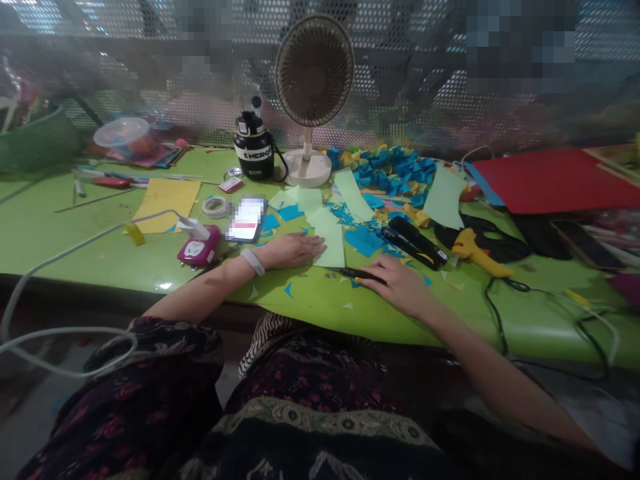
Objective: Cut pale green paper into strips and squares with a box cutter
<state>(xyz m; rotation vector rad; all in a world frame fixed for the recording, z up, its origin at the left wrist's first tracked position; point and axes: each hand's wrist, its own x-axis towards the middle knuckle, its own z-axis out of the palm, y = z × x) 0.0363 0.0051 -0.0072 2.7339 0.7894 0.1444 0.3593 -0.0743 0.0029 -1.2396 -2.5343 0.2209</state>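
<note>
My left hand [293, 251] lies flat and open on the green table [75, 233], its fingertips on a pale green paper strip [331, 240]. My right hand [397, 283] rests palm down over a pair of dark-handled scissors [353, 272]; its fingers curl loosely on the handles. Blue paper scraps [363, 239] lie between and beyond the two hands. More pale green strips [353, 193] fan out behind them.
A desk fan [314, 93], a black jug [254, 150], a phone [246, 219], a pink power plug [199, 250] with white cable, tape roll [216, 207], yellow paper [167, 203], yellow glue gun [477, 252], red sheet [550, 177] and folded blue pieces [395, 167] crowd the table.
</note>
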